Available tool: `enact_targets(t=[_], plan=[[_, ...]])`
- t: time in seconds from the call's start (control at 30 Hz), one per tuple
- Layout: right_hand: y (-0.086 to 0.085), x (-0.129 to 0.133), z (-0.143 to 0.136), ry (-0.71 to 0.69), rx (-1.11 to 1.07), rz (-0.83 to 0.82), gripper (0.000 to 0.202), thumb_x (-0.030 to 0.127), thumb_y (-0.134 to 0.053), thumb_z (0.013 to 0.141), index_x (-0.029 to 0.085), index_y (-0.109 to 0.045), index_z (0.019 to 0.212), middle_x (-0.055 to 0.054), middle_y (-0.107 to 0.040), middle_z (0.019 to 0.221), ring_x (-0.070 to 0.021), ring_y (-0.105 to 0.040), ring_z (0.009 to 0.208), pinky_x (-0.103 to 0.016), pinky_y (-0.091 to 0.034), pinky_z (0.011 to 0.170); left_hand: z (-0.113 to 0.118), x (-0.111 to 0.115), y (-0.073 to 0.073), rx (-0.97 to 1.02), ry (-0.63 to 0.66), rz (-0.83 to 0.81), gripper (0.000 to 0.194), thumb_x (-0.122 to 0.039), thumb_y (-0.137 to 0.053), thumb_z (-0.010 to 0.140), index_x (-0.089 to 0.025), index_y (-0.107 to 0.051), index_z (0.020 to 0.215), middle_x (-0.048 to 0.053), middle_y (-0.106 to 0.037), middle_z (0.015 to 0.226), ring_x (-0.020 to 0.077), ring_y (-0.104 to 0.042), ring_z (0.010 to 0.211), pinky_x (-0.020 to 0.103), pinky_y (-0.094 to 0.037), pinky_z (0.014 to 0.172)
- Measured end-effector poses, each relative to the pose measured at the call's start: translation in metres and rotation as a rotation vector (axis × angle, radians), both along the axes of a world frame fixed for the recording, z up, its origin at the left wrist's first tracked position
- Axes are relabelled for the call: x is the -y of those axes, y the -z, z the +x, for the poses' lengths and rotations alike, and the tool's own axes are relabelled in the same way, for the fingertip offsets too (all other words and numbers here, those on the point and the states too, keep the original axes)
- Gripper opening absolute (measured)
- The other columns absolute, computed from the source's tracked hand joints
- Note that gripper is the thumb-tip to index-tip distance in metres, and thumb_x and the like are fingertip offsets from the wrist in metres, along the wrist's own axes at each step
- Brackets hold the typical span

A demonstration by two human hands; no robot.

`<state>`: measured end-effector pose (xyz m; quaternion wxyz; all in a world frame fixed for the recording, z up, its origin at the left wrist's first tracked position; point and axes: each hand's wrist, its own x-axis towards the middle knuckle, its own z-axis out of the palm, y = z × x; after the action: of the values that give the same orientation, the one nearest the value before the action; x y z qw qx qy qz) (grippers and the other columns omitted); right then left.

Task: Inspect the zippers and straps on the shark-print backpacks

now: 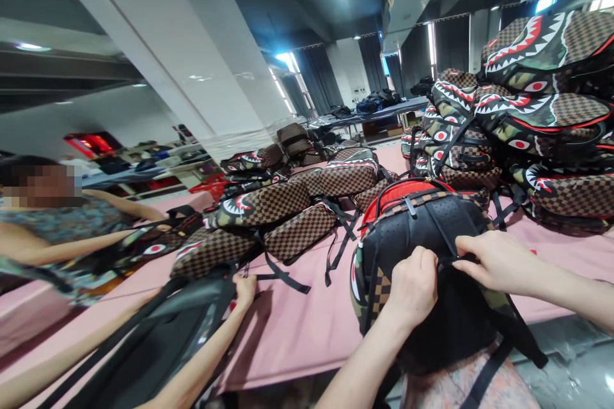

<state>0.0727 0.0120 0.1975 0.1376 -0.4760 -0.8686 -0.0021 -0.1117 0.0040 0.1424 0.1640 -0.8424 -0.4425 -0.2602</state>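
Observation:
A backpack [422, 223] with a padded black back panel, checkered brown sides and a red lining stands in front of me, its top partly unzipped. My left hand [416, 284] is closed in a fist at the middle of the back panel, around a black strap. Just to its right, my right hand [487, 261] pinches the same dark strap between thumb and fingers. Exactly how the strap runs between the fingers is hidden. A loose shoulder strap [525, 335] hangs down at the lower right.
Checkered backpacks with shark mouths [542, 108] are piled high at the right, and more bags [268, 201] lie across the pink table [297, 319]. At the left, a co-worker's hand [244, 291] touches a black bag [148, 339]. Another person [62, 223] handles a bag beyond.

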Motion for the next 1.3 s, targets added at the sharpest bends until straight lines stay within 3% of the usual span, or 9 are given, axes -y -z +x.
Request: enact_targets(t=[0.3,0.5,0.57,0.63,0.7,0.77,0.93,1.17,1.3], plan=[[-0.017,-0.004,-0.003,-0.006,0.026,-0.085,0.015,0.029,-0.053,0.079,0.021,-0.055,0.066,0.0,-0.063,0.06,-0.0181,-0.06,0.06,-0.024,-0.03,0.05,-0.004,0.004,-0.004,0.295,0.161,-0.028,0.012,-0.012,-0.039,0.084,-0.015,-0.051,0.082,0.007,-0.058,0.074,0.0153,-0.055,0.063,0.026,-0.044,0.053],[-0.007,-0.014,0.032,-0.028,-0.569,-0.167,0.026,0.043,-0.045,0.084,0.021,-0.056,0.078,0.001,-0.061,0.065,-0.0134,-0.056,0.059,-0.023,-0.041,0.054,-0.027,0.026,-0.033,0.794,0.75,-0.283,0.049,-0.038,-0.02,0.093,-0.018,-0.046,0.057,0.003,-0.055,0.051,0.0147,-0.06,0.062,0.028,-0.049,0.061],[0.003,-0.026,0.044,0.055,-0.722,-0.079,0.031,0.046,-0.042,0.086,0.02,-0.058,0.089,0.0,-0.062,0.068,-0.0144,-0.057,0.061,-0.024,-0.043,0.055,-0.033,0.033,-0.044,0.771,0.634,-0.153,0.044,-0.046,-0.027,0.09,-0.018,-0.055,0.071,0.005,-0.062,0.066,0.018,-0.062,0.073,0.033,-0.05,0.068],[0.015,-0.043,0.053,0.159,-0.851,0.018,0.037,0.05,-0.04,0.085,0.02,-0.058,0.098,-0.003,-0.065,0.078,-0.017,-0.06,0.07,-0.027,-0.047,0.061,-0.036,0.037,-0.05,0.636,0.271,0.05,0.033,-0.045,-0.05,0.082,-0.019,-0.057,0.1,0.012,-0.062,0.101,0.0262,-0.056,0.1,0.045,-0.046,0.085],[0.027,-0.058,0.059,0.214,-0.942,0.041,0.043,0.053,-0.045,0.082,0.019,-0.06,0.103,-0.006,-0.067,0.092,-0.0206,-0.062,0.082,-0.031,-0.049,0.072,-0.037,0.039,-0.048,0.485,-0.061,0.148,0.061,-0.04,-0.064,0.072,-0.017,-0.043,0.125,0.018,-0.046,0.128,0.0338,-0.041,0.12,0.054,-0.038,0.094],[0.037,-0.066,0.059,0.179,-0.99,-0.033,0.044,0.054,-0.053,0.077,0.018,-0.065,0.099,-0.008,-0.068,0.097,-0.024,-0.062,0.09,-0.035,-0.048,0.08,-0.04,0.037,-0.04,0.391,-0.197,0.132,0.076,-0.04,-0.066,0.07,-0.016,-0.031,0.134,0.019,-0.04,0.134,0.0355,-0.035,0.125,0.056,-0.037,0.095],[0.06,-0.036,0.042,0.087,-1.244,-0.159,0.042,0.049,-0.043,0.085,0.017,-0.068,0.098,-0.008,-0.07,0.094,-0.0251,-0.063,0.094,-0.039,-0.05,0.084,-0.065,0.009,-0.033,0.336,-0.032,0.002,0.07,-0.041,-0.064,0.072,-0.021,-0.034,0.132,0.014,-0.047,0.13,0.0308,-0.043,0.122,0.051,-0.039,0.098],[0.101,0.038,-0.025,0.111,-1.011,0.474,0.048,0.024,-0.054,0.082,0.021,-0.045,0.129,-0.009,-0.064,0.111,-0.0218,-0.063,0.093,-0.031,-0.053,0.078,-0.098,-0.068,-0.064,0.377,0.263,-0.229,0.058,-0.05,-0.059,0.073,-0.024,-0.049,0.123,0.012,-0.049,0.131,0.0283,-0.042,0.123,0.05,-0.032,0.103],[0.102,0.054,-0.068,-0.093,-0.841,0.661,0.049,0.025,-0.049,0.085,0.013,-0.042,0.132,-0.004,-0.065,0.065,-0.0167,-0.06,0.055,-0.026,-0.05,0.052,-0.084,-0.055,-0.072,0.387,0.227,-0.133,0.032,-0.029,-0.054,0.083,-0.025,-0.057,0.114,0.01,-0.052,0.128,0.0242,-0.044,0.12,0.048,-0.034,0.102]])
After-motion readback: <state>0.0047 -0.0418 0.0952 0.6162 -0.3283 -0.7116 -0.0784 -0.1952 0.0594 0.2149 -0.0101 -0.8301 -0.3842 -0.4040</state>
